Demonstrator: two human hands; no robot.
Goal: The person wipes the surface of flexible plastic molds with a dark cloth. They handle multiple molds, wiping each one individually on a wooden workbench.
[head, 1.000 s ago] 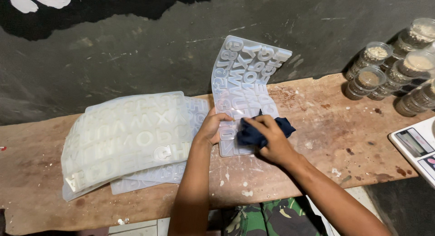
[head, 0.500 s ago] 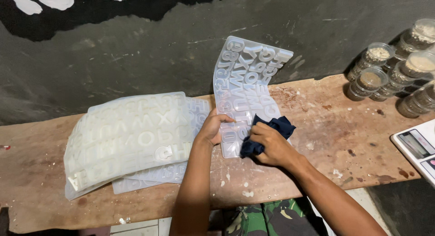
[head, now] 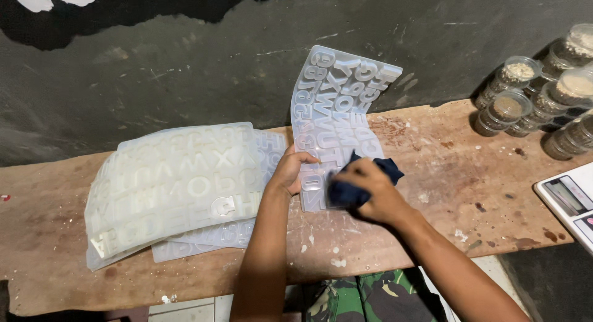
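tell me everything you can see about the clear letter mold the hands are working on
The letter mold is a translucent, flexible sheet, silicone by its look, with rows of raised letter and number cavities. Its near end lies on the wooden bench; its far end curls up against the dark wall. The left hand pins its near edge, and the right hand presses a dark blue cloth onto it.

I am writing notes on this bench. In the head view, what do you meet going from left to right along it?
Stack of letter moulds → left hand → right hand holding a dark blue cloth on the curled mould → lidded jars → white scale.
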